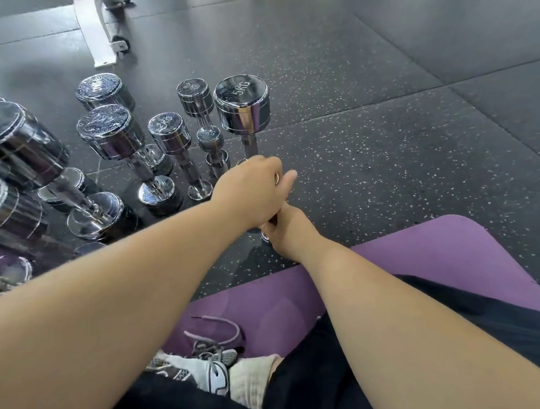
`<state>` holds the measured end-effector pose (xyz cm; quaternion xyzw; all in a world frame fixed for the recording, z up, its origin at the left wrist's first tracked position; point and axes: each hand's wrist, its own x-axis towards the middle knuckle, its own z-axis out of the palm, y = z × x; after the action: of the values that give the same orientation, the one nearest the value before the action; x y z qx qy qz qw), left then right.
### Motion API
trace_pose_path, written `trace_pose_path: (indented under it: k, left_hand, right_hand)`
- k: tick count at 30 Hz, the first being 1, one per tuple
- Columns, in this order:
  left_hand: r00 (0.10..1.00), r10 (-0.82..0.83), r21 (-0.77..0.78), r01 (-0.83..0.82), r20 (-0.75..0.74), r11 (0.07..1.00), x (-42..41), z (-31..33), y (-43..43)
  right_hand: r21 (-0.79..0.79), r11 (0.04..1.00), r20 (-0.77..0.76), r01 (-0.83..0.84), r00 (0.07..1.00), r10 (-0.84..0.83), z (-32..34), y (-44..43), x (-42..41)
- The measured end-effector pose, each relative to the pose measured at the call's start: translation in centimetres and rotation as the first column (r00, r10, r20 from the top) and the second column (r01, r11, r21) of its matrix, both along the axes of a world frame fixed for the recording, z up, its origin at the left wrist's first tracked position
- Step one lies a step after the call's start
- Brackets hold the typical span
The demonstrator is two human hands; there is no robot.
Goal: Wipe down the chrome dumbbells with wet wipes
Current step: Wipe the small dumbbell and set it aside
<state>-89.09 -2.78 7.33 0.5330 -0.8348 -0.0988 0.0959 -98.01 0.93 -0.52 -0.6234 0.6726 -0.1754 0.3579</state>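
Slowly rub up & down 5KG dumbbell (242, 104) handle, mid frame, w/ left hand (250, 189) fingers curled round it; steady bottom w/ right hand (289, 231) fingers gripping it.

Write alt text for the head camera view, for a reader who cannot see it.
Both hands grip an upright chrome 5KG dumbbell on a speckled dark floor, the left hand on its handle, the right hand just below. More chrome dumbbells stand on end to the left; a purple mat lies under the person's legs.

A chrome 5KG dumbbell (242, 104) stands on end on the floor (383, 157). More chrome dumbbells (168, 137) stand clustered just left.
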Motion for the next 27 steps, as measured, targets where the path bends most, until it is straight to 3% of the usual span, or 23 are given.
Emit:
trace_pose_path:
  k: [1,3,5,6,7,10,13,16,19,22,24,27]
  left_hand:
    - [0.988,0.131,0.125,-0.12,-0.084,0.985,-0.3,0.1,0.4]
    - [0.903,0.305,0.377,-0.18,-0.304,0.909,-0.9,0.5,1.4]
    - [0.657,0.534,0.646,-0.093,-0.532,0.758,-1.0,1.2,2.7]
    - [0.537,0.622,0.73,-0.018,-0.57,0.684,-0.7,1.4,3.1]
    - [0.549,0.609,0.729,0.001,-0.572,0.684,-0.3,1.3,3.2]
    - [0.836,0.347,0.507,-0.096,-0.426,0.856,0.6,0.8,3.1]
    - [0.905,0.258,0.346,-0.135,-0.339,0.928,1.0,0.1,2.3]
    - [0.982,0.102,0.084,-0.09,-0.158,0.992,1.2,0.0,1.5]
    - [0.988,-0.03,-0.104,0.046,0.15,0.994,0.8,0.6,0.6]
    - [0.935,-0.043,-0.116,0.089,0.352,0.989,-0.6,1.1,0.3]
    - [0.914,-0.036,-0.087,0.077,0.405,0.993,-1.3,1.3,-0.1]
    - [0.934,-0.093,-0.016,0.105,0.344,0.994,-1.5,1.7,-0.3]
  right_hand:
    - [-0.012,1.0,-0.045,-0.027,0.999,0.026,0.0,0.0,-0.1]
    - [-0.042,0.999,-0.057,-0.019,0.998,0.016,-0.2,0.0,-0.2]
    - [-0.05,0.999,-0.018,0.014,1.0,-0.015,-0.3,0.0,-0.3]
    - [-0.049,0.999,-0.037,0.009,0.999,-0.011,-0.2,0.2,-0.3]
    - [-0.051,0.999,-0.033,0.009,0.999,-0.011,-0.1,0.3,-0.3]
    - [-0.059,0.998,0.015,0.032,0.999,-0.031,0.3,0.3,-0.4]
    - [-0.046,0.997,0.051,0.06,0.997,-0.057,0.5,0.4,-0.4]
    - [-0.079,0.993,0.084,0.082,0.994,-0.075,0.2,0.4,-0.3]
    - [-0.073,0.995,0.043,0.068,0.997,-0.065,-0.2,0.2,0.1]
    - [-0.094,0.995,-0.001,0.043,0.999,-0.043,-0.6,0.1,0.0]
    - [-0.084,0.996,-0.039,0.024,0.999,-0.027,-0.9,0.1,0.0]
    - [-0.06,0.996,-0.017,0.059,0.998,-0.06,-0.7,0.1,0.0]
